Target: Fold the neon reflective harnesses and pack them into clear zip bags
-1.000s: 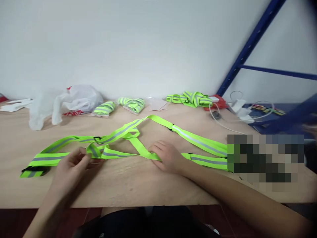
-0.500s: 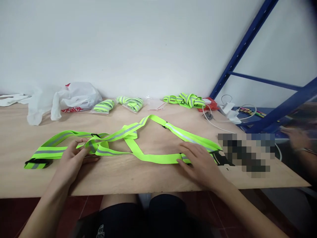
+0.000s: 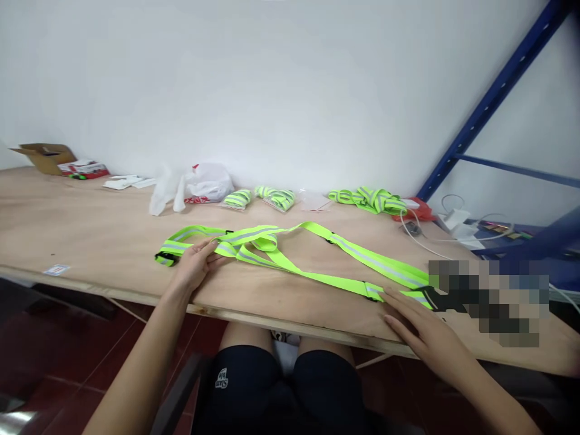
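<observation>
A neon-yellow reflective harness [image 3: 328, 284] with grey stripes and black buckles lies spread across the wooden table. My left hand [image 3: 198, 267] pinches its straps near the left end, thumb on top and other fingers partly hidden beneath. Left of that hand, a strap loop ends at a black buckle [image 3: 167, 258]. My right hand [image 3: 419, 326] is open, its fingertips resting on the lower strap just right of a black slider [image 3: 372, 291]. The harness's right end meets a black piece [image 3: 441, 298], partly covered by a pixelated patch.
Along the wall sit a white plastic bag [image 3: 208, 181], bagged yellow straps [image 3: 238, 198], another bagged bundle [image 3: 278, 198] and a loose strap pile [image 3: 369, 199]. A cardboard box [image 3: 43, 158] stands far left. A white cable [image 3: 421, 244] and blue metal frame [image 3: 493, 99] are at right.
The view has swung left, bringing the cardboard box into sight. The harness straps look drawn straighter and closer together between my hands. My left hand still grips the straps.
</observation>
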`<state>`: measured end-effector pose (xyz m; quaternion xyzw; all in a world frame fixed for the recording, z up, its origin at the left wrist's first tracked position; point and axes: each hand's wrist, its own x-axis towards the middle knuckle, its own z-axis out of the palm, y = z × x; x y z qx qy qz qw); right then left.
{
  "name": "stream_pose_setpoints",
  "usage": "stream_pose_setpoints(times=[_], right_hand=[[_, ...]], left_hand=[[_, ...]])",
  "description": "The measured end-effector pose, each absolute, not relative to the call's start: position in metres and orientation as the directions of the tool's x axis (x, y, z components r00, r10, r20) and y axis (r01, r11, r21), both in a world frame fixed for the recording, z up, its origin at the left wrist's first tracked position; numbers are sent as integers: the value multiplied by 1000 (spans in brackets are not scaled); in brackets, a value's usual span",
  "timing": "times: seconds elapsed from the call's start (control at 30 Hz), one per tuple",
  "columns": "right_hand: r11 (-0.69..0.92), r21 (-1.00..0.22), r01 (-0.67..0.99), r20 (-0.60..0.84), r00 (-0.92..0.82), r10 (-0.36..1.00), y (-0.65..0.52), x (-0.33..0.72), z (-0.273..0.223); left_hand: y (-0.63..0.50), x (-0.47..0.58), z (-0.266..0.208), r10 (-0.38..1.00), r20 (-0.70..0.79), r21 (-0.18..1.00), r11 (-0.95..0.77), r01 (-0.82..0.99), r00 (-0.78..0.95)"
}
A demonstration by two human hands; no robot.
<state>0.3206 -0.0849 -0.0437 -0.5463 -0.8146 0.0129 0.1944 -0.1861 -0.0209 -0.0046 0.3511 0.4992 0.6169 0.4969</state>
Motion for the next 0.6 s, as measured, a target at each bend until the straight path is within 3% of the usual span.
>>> stream_pose_setpoints(times=[0.1,0.17,0.27,0.33,0.47,0.6], right_hand=[[409,-255,876,324,-322,890,-82,323,-50],[414,-259,872,328,-324,887,-81,324,-52],[412,-255,875,336,-320,886,-80,326,-52],[409,-252,877,341,-315,886,-79,328,-52],[412,-254,875,345,-316,884,-77,327,-50],[408,-248,879,342,-315,885,-76,325,-46]], left_hand=[[-27,-192,-4,959,-29,991,-9,-134,-283],[-33,-197,-3,947,35,993,2,115,-321],[-42,-206,0,909,226,797,33,603,-349],[-47,-211,1,881,320,619,85,781,-349],[-49,-217,0,839,394,457,175,872,-375],[-41,-214,0,887,418,428,-3,904,-195]])
